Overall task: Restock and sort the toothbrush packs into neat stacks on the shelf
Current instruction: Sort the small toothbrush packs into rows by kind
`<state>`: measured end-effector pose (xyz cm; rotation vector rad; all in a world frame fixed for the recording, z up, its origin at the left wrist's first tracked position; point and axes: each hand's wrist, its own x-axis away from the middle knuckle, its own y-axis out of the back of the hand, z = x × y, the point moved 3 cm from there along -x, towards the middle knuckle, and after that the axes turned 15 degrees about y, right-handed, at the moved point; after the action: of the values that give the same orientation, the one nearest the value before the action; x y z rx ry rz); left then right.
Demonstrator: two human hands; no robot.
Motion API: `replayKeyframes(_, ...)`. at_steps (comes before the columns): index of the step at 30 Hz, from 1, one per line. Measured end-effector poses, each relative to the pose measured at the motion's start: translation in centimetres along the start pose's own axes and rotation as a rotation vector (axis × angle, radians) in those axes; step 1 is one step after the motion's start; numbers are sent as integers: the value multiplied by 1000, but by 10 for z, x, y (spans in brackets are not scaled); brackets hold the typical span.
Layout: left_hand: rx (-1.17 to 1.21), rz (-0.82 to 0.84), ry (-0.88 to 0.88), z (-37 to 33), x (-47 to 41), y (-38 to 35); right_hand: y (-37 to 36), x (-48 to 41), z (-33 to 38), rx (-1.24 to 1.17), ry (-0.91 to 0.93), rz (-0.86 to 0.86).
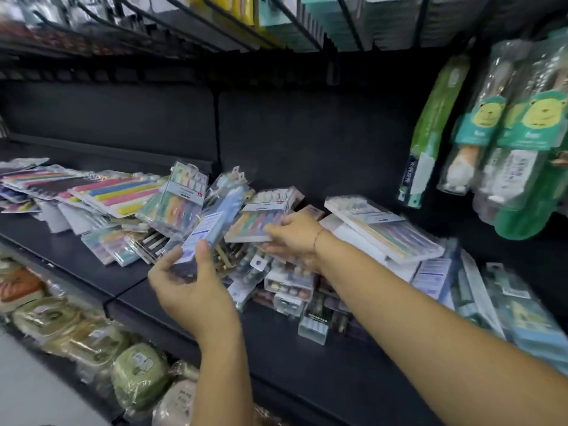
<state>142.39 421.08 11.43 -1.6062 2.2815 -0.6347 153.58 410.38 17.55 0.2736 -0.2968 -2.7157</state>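
— Hands nearest us: what does the left hand (189, 289) hold?
— We see it gripping a slim blue pack (215, 224) by its near end. The long axis runs away from us, tilted up to the right, with the far end toward the back wall.
— And the right hand (295, 238)?
— Thumb on top, fingers beneath a flat multicolour pack (261, 222). Its brush heads point away and right, above the jumbled heap (282, 287) on the black shelf (61, 241).
— Beyond that?
— We see a tidier stack (384, 229) at right and rainbow packs (116, 192) fanned at left.
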Motion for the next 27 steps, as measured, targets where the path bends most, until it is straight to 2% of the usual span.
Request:
replayKeyframes(2, -22, 33, -10, 1, 5, -7, 14, 5, 4, 133, 28, 92)
replayKeyframes(5, -57, 59, -8, 6, 11, -13, 27, 4, 13, 201, 147, 53)
replayKeyframes(8, -65, 65, 22, 11, 13, -17, 39, -7, 27, 600, 371, -18)
replayKeyframes(10, -54, 71, 25, 12, 14, -20, 43, -16, 26, 885, 362, 111)
replayKeyframes(12, -55, 90, 27, 15, 13, -24, 46, -23, 17, 1016, 248, 275)
replayKeyframes(14, -57, 121, 39, 19, 9, -26, 47, -27, 9, 1002, 177, 337)
replayKeyframes(19, -32, 210, 77, 23, 5, -32, 41, -36, 6, 977, 133, 275)
replayKeyframes(24, -43, 328, 81, 23, 7, -36, 51, -42, 8, 1001, 210, 101)
replayKeyframes(27, -108, 349, 76, 23, 6, -38, 67, -37, 16, 1040, 280, -91)
